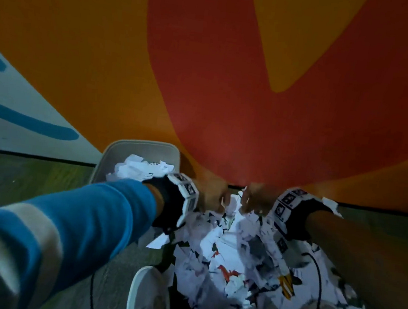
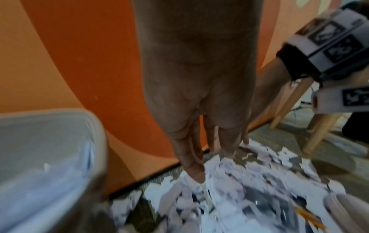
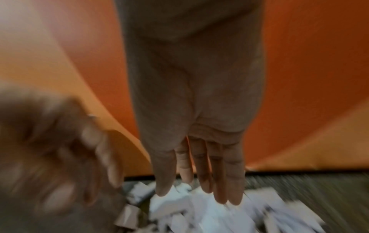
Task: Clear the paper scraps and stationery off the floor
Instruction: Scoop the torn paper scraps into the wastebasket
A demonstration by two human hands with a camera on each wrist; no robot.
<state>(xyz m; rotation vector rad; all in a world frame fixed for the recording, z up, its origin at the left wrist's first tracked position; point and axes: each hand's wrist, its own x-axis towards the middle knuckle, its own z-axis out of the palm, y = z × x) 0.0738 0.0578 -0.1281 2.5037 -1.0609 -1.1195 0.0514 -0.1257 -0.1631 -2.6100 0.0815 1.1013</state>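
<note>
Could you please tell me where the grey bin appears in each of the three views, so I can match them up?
Head: the grey bin stands left of centre, against the wall, beyond the left hand.
Left wrist: lower left corner, blurred.
Right wrist: not in it.
Shared landmark: the pile of paper scraps on the floor.

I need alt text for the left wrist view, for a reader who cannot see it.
The left hand, fingers straight, reaches down onto a pile of torn white paper scraps on the floor. A grey bin holding paper stands at left, against an orange wall.
</note>
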